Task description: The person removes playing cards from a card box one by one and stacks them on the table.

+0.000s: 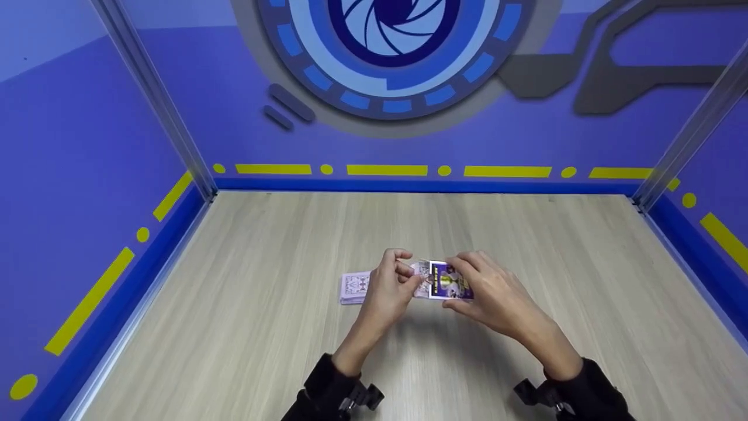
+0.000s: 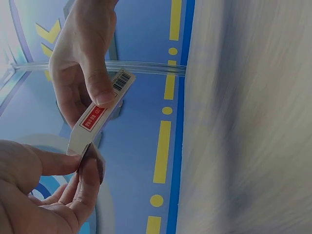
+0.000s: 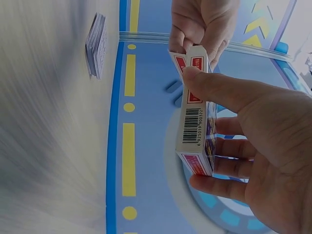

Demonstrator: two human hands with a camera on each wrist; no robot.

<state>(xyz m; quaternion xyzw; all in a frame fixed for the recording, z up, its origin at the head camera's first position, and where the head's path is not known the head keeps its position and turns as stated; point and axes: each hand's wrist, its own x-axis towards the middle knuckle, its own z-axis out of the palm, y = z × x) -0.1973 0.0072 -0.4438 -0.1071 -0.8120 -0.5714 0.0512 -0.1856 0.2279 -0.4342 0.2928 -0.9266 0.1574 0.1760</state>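
Observation:
My right hand grips a playing-card box above the table, thumb on one narrow side and fingers on the opposite one. The box has a purple and yellow front with a white border; a barcode and red label show along its narrow side in the right wrist view. At the box's left end, my left hand pinches the end flap between thumb and forefinger. A stack of playing cards with pale patterned backs lies on the table, partly hidden behind the left hand.
The wood-grain table is bounded by a blue-purple back wall and side walls, with metal posts in the corners. Black wrist mounts sit on both forearms.

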